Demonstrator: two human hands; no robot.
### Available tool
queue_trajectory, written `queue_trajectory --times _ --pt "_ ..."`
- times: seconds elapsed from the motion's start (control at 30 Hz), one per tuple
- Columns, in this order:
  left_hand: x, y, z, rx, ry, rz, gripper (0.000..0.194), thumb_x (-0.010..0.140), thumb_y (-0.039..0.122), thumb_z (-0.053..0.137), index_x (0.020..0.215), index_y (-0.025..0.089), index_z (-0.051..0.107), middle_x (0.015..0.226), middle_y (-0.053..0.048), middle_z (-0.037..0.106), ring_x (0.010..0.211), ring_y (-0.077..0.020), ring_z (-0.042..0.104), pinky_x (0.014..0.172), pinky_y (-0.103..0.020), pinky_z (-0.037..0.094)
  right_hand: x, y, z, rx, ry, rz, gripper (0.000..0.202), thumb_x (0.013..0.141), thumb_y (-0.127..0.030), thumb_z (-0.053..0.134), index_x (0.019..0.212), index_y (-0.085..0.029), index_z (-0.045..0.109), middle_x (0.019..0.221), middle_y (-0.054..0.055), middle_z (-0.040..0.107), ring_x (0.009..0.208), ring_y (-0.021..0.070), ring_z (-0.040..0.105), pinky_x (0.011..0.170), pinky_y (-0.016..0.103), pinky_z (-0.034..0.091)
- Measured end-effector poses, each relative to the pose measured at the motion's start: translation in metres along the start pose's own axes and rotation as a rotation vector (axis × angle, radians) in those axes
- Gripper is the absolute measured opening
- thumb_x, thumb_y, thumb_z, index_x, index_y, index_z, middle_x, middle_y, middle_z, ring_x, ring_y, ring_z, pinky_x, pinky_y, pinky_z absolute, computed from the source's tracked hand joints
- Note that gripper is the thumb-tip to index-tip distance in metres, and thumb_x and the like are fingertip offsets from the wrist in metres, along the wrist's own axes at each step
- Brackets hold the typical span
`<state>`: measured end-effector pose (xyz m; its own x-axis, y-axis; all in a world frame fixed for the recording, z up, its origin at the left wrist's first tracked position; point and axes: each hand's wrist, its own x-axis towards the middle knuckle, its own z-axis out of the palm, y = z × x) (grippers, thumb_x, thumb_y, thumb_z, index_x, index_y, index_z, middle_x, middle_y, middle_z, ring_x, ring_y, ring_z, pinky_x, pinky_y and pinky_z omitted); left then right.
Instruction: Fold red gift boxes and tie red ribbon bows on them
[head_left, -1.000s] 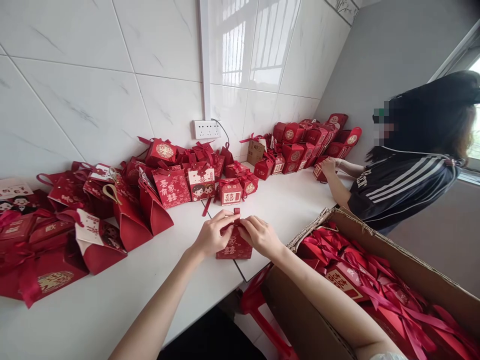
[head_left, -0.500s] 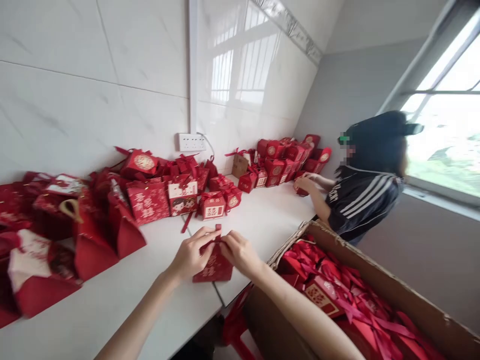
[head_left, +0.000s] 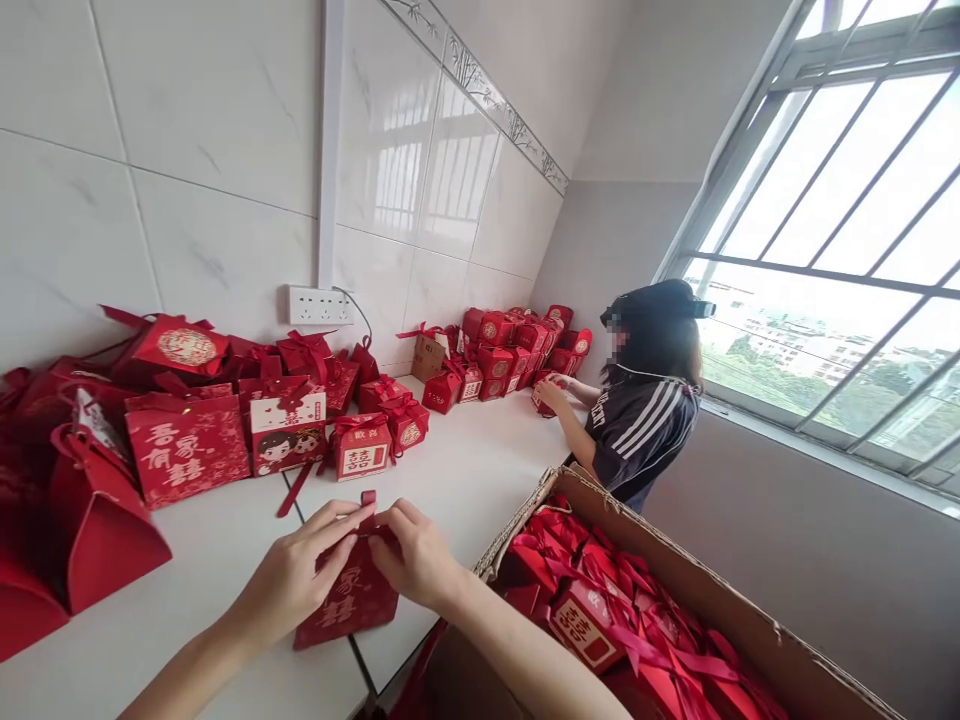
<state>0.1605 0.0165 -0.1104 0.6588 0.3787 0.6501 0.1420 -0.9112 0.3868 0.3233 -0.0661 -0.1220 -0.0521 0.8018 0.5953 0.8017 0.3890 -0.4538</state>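
Note:
On the white table in front of me stands a red gift box with pale printed characters on its face. A short red ribbon loop sticks up from its top. My left hand pinches the top edge and ribbon from the left side. From the right, my right hand is closed on the same top edge, its fingers bent. Both hands cover much of the box's upper part, so how the ribbon sits there is partly hidden. Just behind is a small red box with a cream label.
Red gift boxes crowd the table's left side and back wall. More red boxes are stacked in the far corner. An open cardboard carton full of ribboned boxes stands at right. Beyond it, a person handles a red box under the barred window.
My view has swung right and the scene has shifted left in the picture. Both hands stay at the top of the gift box. The other person remains at the far end.

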Motion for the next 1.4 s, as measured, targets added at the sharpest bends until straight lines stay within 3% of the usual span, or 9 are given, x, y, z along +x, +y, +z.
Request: queue_trajectory --times 0.4,0.8,1.0,1.13,1.4 --pt "0.004 0.018 0.002 -0.052 0.006 -0.091 0.038 0.085 0.013 0.043 0.118 0.022 0.060 0.098 -0.004 0.064 0.084 -0.0145 0.064 0.074 -0.025 0.054 0.001 -0.005 -0.010 0.247 0.001 0.108 0.010 0.083 -0.015 0.047 0.079 -0.019 0.055 0.075 0.001 0.051 0.068 0.0139 0.052 0.064 0.026 0.045" --pt "0.005 0.017 0.000 -0.116 -0.017 -0.095 0.035 0.086 0.016 0.043 0.117 0.019 0.059 0.100 -0.005 0.062 0.091 -0.0157 0.062 0.076 -0.025 0.053 -0.001 -0.002 -0.009 0.235 -0.007 0.070 0.010 0.085 -0.017 0.048 0.089 -0.018 0.057 0.079 0.002 0.052 0.073 0.0150 0.054 0.069 0.029 0.047" --pt "0.008 0.020 0.000 -0.142 -0.005 -0.148 0.029 0.083 0.015 0.046 0.106 0.019 0.062 0.087 -0.003 0.062 0.079 -0.0143 0.062 0.075 -0.026 0.053 0.002 0.000 -0.011 0.199 -0.044 0.027 0.015 0.089 -0.017 0.045 0.091 -0.019 0.059 0.075 0.001 0.049 0.071 0.0149 0.052 0.068 0.028 0.047" --pt "0.007 0.021 -0.001 -0.205 -0.007 -0.214 0.025 0.081 0.016 0.048 0.102 0.019 0.061 0.091 -0.003 0.065 0.082 -0.0153 0.063 0.078 -0.029 0.053 0.001 0.001 -0.012 0.209 -0.044 0.038 0.016 0.089 -0.016 0.045 0.095 -0.019 0.060 0.077 0.001 0.050 0.072 0.0147 0.054 0.070 0.028 0.048" --pt "0.006 0.025 0.001 -0.260 0.051 -0.292 0.031 0.080 0.018 0.050 0.111 0.018 0.051 0.081 -0.001 0.065 0.081 -0.0150 0.064 0.082 -0.031 0.052 0.002 0.000 -0.010 0.218 -0.020 0.077 0.012 0.087 -0.019 0.049 0.084 -0.018 0.061 0.073 0.001 0.051 0.068 0.0143 0.053 0.066 0.028 0.046"
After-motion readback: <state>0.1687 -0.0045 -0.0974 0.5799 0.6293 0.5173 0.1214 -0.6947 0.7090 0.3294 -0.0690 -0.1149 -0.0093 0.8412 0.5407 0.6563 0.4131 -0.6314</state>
